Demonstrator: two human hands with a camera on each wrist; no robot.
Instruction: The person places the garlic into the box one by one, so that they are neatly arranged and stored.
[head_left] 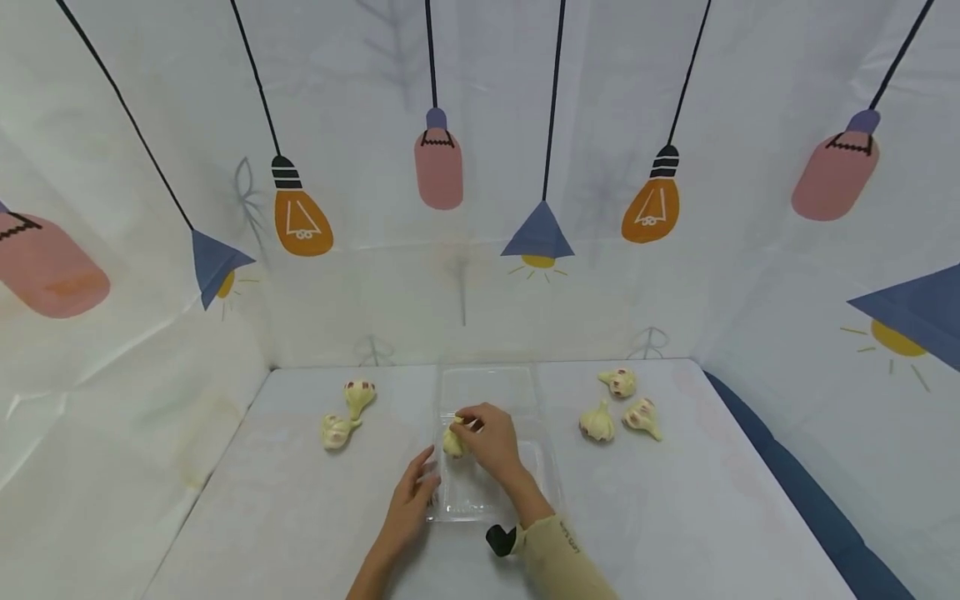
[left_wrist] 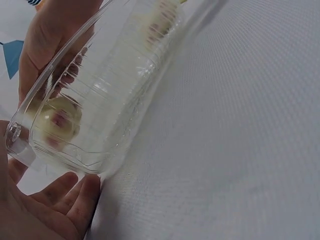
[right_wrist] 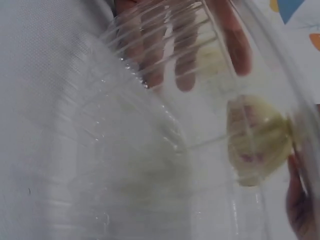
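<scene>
A clear plastic clamshell box (head_left: 491, 498) lies with its lid (head_left: 487, 385) folded back, away from me. Over the left part of its tray, my right hand (head_left: 491, 440) pinches a garlic bulb (head_left: 452, 443) by the stem. In the right wrist view the bulb (right_wrist: 256, 142) shows through the clear wall, stem toward my fingers. My left hand (head_left: 407, 504) stands at the box's left side, its fingers loosely extended. The left wrist view has these fingertips (left_wrist: 87, 192) right at the lower edge of the box.
Two garlic bulbs, one upper (head_left: 359, 395) and one lower (head_left: 337, 432), lie left of the box. Right of it lie three more: a back bulb (head_left: 621, 382), a near one (head_left: 597, 422) and a right one (head_left: 641, 415). A lamp-patterned curtain (head_left: 480, 292) rises behind the white table (head_left: 660, 517).
</scene>
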